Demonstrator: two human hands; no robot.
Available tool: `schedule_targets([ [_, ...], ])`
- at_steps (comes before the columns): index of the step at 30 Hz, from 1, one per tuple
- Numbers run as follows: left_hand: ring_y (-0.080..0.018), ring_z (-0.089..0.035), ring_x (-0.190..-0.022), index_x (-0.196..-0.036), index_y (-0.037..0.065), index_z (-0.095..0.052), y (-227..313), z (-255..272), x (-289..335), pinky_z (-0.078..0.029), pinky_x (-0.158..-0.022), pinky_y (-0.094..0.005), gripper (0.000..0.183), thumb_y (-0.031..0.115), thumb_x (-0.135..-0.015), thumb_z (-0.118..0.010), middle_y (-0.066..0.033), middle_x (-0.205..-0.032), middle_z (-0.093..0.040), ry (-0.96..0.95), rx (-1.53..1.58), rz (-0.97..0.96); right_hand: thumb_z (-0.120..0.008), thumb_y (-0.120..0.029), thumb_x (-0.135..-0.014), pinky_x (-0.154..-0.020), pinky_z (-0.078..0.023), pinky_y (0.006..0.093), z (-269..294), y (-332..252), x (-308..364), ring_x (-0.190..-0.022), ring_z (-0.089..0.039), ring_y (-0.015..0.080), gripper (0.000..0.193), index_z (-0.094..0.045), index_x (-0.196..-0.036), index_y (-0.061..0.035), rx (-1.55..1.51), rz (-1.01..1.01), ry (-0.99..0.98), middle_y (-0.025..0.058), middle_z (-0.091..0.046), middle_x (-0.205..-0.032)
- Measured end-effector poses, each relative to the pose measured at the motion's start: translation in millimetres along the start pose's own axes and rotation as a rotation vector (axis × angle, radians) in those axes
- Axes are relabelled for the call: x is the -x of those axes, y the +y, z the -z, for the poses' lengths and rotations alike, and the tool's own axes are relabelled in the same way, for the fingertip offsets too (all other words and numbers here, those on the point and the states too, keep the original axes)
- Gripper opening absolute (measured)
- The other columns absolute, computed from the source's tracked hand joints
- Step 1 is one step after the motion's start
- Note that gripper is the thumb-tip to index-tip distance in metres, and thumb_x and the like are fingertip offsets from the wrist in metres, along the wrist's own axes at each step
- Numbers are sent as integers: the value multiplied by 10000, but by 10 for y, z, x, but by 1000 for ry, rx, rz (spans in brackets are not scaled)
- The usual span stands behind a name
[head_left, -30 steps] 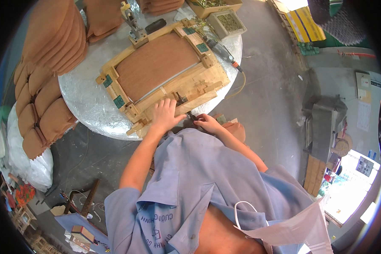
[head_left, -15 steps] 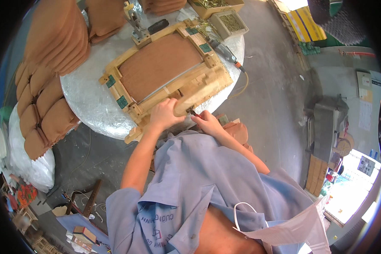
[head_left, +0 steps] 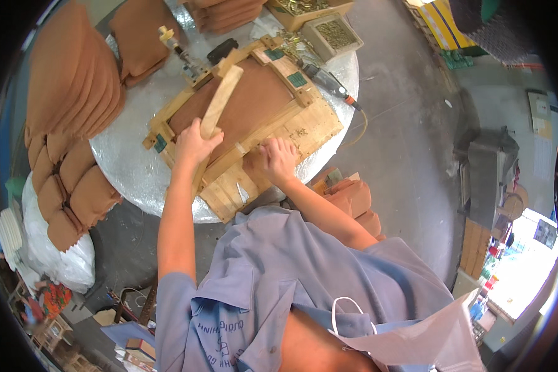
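Observation:
A light wooden bar (head_left: 223, 93) rises at a slant from my left hand (head_left: 195, 146), which is closed around its lower end. The bar crosses over a brown panel (head_left: 257, 93) lying inside a wooden frame jig (head_left: 162, 127). At the jig's near rail is my right hand (head_left: 280, 160), its fingers curled down against the wood; what they hold, if anything, is hidden. Small bits lie on the bare wooden base (head_left: 319, 121) to the right of that hand. A toggle clamp (head_left: 189, 65) with a yellowish handle stands at the jig's far left.
The jig rests on a round, plastic-wrapped table (head_left: 121, 167). Brown panels (head_left: 74, 74) are stacked at left, with more brown pieces (head_left: 347, 201) below the table's right edge. A corded power tool (head_left: 325, 80) and a box of small metal parts (head_left: 333, 36) stand at far right.
My left hand has moved left and away from me, lifting the wooden bar off the jig's near side. The right hand has shifted left onto the near rail; its red-handled tool no longer shows.

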State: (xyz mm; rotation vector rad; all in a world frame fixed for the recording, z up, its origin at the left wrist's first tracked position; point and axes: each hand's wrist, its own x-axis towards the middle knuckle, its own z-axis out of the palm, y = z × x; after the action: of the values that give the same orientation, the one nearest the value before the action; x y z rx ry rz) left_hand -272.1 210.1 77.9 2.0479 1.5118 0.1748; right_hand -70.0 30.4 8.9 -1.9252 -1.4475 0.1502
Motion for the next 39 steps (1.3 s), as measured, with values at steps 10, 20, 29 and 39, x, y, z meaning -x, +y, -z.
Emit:
schedule_targets([
  [10,-467,-733,-1056,-1188,15,-676,145,122,-235,-583,-913,-544,705,543,-756,-852,-249,-1083,-776,-115,-73,-116,-674,-286,-981,-905,-434,451,-8,18,-174,-1037,-612,318,210,-637,-1093,-113,5,-100,-202,103,-649,-1063],
  [20,-259,-695,-1215,-1454,37,-644,424,546,-949,-506,-1065,-373,723,488,-902,-766,-166,-1326,-743,-491,400,-65,-849,-219,-874,-1008,-499,496,284,28,-1065,-1199,-601,391,600,-580,-1389,-65,-333,-116,-65,184,-622,-1278],
  [29,-205,-661,-1245,-1423,48,-662,404,488,-1431,-505,-1044,-363,612,455,-970,-723,-114,-1347,-728,-750,442,-11,-873,-373,-788,-1220,-372,529,28,126,-2567,-1337,-581,325,672,-594,-1361,-160,339,647,-325,92,-630,-1350],
  [39,-328,-665,-1087,-1297,133,-672,258,158,-222,-569,-885,-499,630,535,-840,-835,-91,-1220,-684,232,-475,-183,-736,-839,-757,-749,-584,478,-54,195,-3149,-928,-762,335,795,-739,-1177,-164,450,698,-762,87,-778,-1005],
])
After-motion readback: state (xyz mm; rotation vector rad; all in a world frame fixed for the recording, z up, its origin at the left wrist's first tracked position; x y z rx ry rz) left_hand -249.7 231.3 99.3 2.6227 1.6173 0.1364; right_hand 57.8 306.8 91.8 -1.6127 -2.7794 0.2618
